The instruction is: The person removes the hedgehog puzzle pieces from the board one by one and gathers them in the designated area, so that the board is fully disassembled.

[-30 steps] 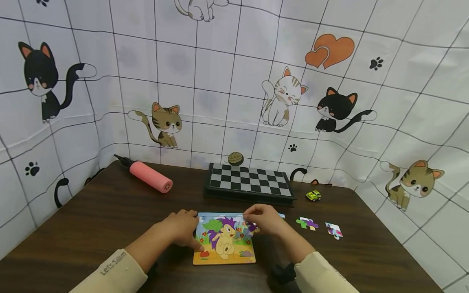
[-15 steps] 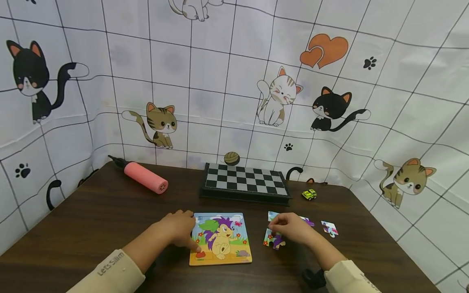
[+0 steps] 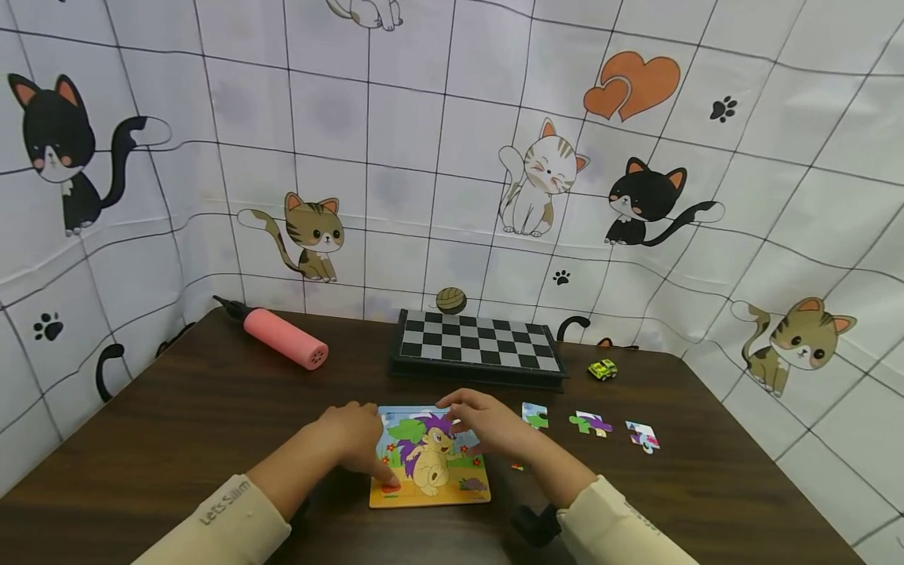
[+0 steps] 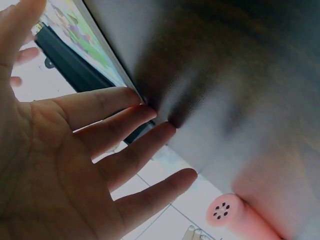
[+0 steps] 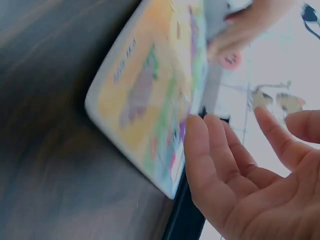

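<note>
- Along the bottom edge of the head view, the left sleeve [image 3: 226, 522] and right sleeve [image 3: 614, 526] are cut off; a dark object [image 3: 534, 524] beside the right one is hard to make out.
- Left hand [image 3: 349, 439]: released, its fingers long and straight at the puzzle's left edge, the thumb resting on the lower left corner and covering part of it. In the left wrist view the thumb's tip is cut off.
- Right hand [image 3: 487, 428]: released too, its fingers loosely bent over the puzzle's upper right part, hiding that area. Whether a fingertip touches the board, I cannot tell.
- Between the hands lies the puzzle [image 3: 428, 467], flat on the brown surface [image 3: 233, 416], showing a purple-spined hedgehog. The right wrist view blurs its print; the corner lettering is unreadable.
- Just beside the right forearm, a small red-and-green scrap [image 3: 518, 467] shows, mostly hidden.
- Beyond it, three loose pieces [image 3: 592, 424] lie in a row, their pictures too small to make out.
- Farther back sit a pink pump [image 3: 288, 337] with a black nozzle, a chessboard [image 3: 476, 345] and a yellow-green toy car [image 3: 603, 369].
- Behind everything hangs a cat-print cloth [image 3: 410, 188]; its topmost cat is cut off by the frame.
</note>
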### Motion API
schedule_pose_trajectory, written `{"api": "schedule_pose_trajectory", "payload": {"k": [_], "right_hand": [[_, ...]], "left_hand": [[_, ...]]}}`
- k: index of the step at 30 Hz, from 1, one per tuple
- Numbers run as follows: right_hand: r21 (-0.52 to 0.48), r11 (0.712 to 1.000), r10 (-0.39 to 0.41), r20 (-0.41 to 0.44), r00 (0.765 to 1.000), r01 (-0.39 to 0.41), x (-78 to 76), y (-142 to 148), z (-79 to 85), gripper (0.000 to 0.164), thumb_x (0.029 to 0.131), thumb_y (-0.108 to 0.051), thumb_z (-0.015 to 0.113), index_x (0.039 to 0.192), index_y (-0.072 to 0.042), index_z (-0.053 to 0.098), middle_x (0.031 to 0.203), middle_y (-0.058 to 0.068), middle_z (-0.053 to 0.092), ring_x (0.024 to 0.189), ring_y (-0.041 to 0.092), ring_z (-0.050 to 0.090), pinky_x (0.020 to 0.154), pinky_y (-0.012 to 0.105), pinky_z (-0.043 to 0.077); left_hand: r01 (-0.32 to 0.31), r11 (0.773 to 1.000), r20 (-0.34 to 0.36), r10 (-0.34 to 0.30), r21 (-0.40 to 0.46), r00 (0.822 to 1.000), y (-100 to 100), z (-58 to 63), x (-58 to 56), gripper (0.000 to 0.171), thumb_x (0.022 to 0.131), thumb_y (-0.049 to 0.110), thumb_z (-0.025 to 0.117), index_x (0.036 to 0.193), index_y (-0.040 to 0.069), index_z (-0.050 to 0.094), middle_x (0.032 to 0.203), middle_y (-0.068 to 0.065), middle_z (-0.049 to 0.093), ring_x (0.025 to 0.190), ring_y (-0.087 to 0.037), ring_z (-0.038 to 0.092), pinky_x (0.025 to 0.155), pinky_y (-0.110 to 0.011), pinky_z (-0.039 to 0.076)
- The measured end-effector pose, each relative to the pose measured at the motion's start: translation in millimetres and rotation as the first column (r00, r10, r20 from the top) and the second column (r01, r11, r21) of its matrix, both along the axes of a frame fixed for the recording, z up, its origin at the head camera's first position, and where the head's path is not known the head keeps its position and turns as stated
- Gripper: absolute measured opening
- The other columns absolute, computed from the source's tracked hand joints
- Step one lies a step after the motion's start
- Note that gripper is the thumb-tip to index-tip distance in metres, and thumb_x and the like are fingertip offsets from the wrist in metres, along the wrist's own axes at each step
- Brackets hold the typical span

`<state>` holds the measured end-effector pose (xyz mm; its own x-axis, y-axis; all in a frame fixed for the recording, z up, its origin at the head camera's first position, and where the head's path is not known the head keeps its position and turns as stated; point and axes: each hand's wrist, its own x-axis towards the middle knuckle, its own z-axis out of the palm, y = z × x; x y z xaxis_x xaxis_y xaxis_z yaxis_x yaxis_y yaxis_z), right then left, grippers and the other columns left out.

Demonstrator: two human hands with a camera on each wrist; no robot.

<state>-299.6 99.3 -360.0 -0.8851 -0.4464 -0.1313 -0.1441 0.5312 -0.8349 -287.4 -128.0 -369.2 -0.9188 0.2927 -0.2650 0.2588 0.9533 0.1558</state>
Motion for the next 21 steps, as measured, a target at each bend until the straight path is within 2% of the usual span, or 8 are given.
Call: {"api": "schedule_pose_trajectory", "payload": {"k": [3,7,10,13,16,21], "right_hand": [[0.159,0.986,0.059,-0.109,0.992,-0.041,0.2,-18,-4.2,0.029,0.106,-0.017,0.044,0.126,-0.009,0.064,0.126,0.017,0.060,0.112,0.034,0.059,0.087,0.051,0.054],[0.361,0.933,0.116,-0.257,0.959,-0.016,-1.4,-31,-13.3,0.029,0.102,-0.010,0.047,0.120,-0.010,0.069,0.116,0.013,0.060,0.099,0.028,0.058,0.088,0.049,0.051],[0.426,0.905,0.113,-0.269,0.957,0.013,-3.0,-36,-18.8,0.031,0.098,-0.008,0.048,0.118,-0.009,0.071,0.108,0.012,0.054,0.091,0.026,0.054,0.085,0.048,0.051],[0.464,0.885,0.103,-0.270,0.957,0.036,-4.4,-40,-19.9,0.032,0.095,-0.009,0.049,0.118,-0.009,0.071,0.105,0.012,0.050,0.092,0.027,0.051,0.086,0.049,0.050],[0.466,0.884,0.083,-0.258,0.963,0.049,-4.8,-42,-18.7,0.032,0.094,-0.010,0.049,0.115,-0.008,0.072,0.106,0.013,0.049,0.095,0.030,0.049,0.086,0.051,0.049],[0.440,0.896,0.045,-0.212,0.976,0.054,-5.4,-45,-16.4,0.023,0.097,-0.017,0.053,0.110,-0.008,0.070,0.109,0.013,0.049,0.102,0.034,0.048,0.089,0.055,0.048]], "left_hand": [[-0.007,1.000,-0.004,0.007,-0.001,1.000,0,-1.3,1.4,0.087,0.068,0.062,0.082,0.122,-0.004,0.065,0.138,-0.021,0.053,0.124,-0.043,0.049,0.101,-0.067,0.038],[-0.010,1.000,-0.007,0.010,0.005,1.000,0,-1.4,2.5,0.088,0.069,0.062,0.082,0.123,-0.005,0.063,0.138,-0.021,0.053,0.125,-0.043,0.049,0.099,-0.066,0.040],[-0.007,1.000,-0.007,0.007,0.012,1.000,0,-1.4,2.3,0.088,0.069,0.061,0.082,0.122,-0.006,0.063,0.136,-0.021,0.053,0.124,-0.043,0.049,0.098,-0.066,0.041],[-0.012,1.000,0.000,0.012,0.019,1.000,0,-1.2,2.4,0.088,0.069,0.060,0.083,0.123,-0.007,0.063,0.137,-0.022,0.053,0.124,-0.043,0.049,0.098,-0.066,0.041],[-0.016,1.000,0.007,0.016,0.021,1.000,0,-0.8,2.4,0.088,0.069,0.060,0.083,0.123,-0.007,0.062,0.137,-0.022,0.052,0.125,-0.043,0.048,0.098,-0.066,0.042],[-0.020,1.000,0.013,0.020,0.024,1.000,0,-0.2,2.2,0.088,0.069,0.059,0.083,0.123,-0.007,0.062,0.137,-0.022,0.052,0.124,-0.042,0.049,0.098,-0.065,0.043]]}}
